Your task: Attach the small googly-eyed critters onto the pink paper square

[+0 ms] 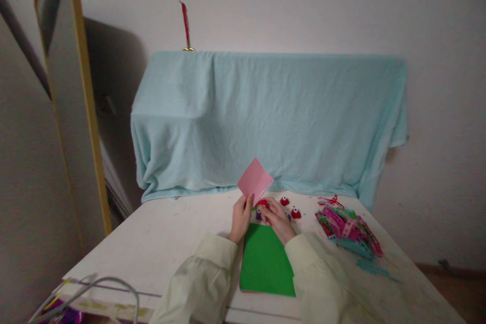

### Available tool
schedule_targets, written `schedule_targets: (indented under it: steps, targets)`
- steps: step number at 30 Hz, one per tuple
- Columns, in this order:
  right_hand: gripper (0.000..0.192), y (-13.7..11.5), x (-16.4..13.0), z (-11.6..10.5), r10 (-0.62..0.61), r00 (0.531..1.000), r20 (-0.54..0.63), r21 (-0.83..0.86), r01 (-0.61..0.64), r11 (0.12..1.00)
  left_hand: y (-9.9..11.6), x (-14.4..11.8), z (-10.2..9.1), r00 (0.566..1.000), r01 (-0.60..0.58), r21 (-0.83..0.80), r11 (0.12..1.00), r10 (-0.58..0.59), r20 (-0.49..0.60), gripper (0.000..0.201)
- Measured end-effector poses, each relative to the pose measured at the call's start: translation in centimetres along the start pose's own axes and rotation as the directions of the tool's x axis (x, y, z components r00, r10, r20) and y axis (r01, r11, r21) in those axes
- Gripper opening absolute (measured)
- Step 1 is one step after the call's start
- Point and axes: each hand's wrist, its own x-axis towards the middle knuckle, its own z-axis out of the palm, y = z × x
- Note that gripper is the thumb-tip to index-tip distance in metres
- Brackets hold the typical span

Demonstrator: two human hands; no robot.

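Observation:
My left hand (241, 216) pinches the lower corner of a pink felt-like sheet (255, 177), which stands tilted like a diamond. A row of small holes runs along its lower right edge. Close by on the right, my right hand (277, 217) has its fingers curled around a small red thing (262, 203), mostly hidden, whose kind I cannot make out. Below both hands lies a green sheet (268, 263) on top of a thin stack. Just beyond my right hand sit two small red pieces with white spots (295, 212). A purple piece (258, 214) shows between the hands.
A heap of colourful cut scraps (351, 233) with holes lies on the right of the white table (182, 233). Behind it hangs a light blue cloth (273, 121). A tall gold-framed mirror (81, 86) leans at the left; a grey cable (110, 279) loops at the front left.

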Motion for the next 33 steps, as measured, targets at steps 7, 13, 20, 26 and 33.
schedule_targets:
  steps: [7,13,20,26,33]
  targets:
    - [0.031,0.0,-0.1,0.4,-0.033,0.999,0.034,0.026,0.032,0.999,-0.2,0.1,-0.1,0.999,-0.035,0.039,0.999,0.035,-0.006,0.038]
    - [0.030,0.2,0.0,0.2,-0.044,0.999,0.022,0.023,0.044,0.999,-0.7,0.0,0.0,0.997,-0.033,0.022,0.999,0.031,0.065,0.038]
    - [0.027,0.0,0.3,0.2,-0.067,0.997,-0.034,0.067,0.069,0.995,-1.3,-0.3,0.4,0.993,0.049,-0.016,0.999,-0.047,0.109,0.041]
    - [0.027,0.6,0.6,-0.5,-0.081,0.995,-0.056,0.042,0.083,0.996,-1.6,-0.1,0.4,0.995,0.030,0.040,0.999,-0.034,0.093,0.040]
    - [0.027,1.1,1.0,-1.0,-0.123,0.990,-0.072,-0.007,0.123,0.992,-1.6,0.0,0.4,0.995,0.002,0.070,0.998,-0.009,0.096,0.041]
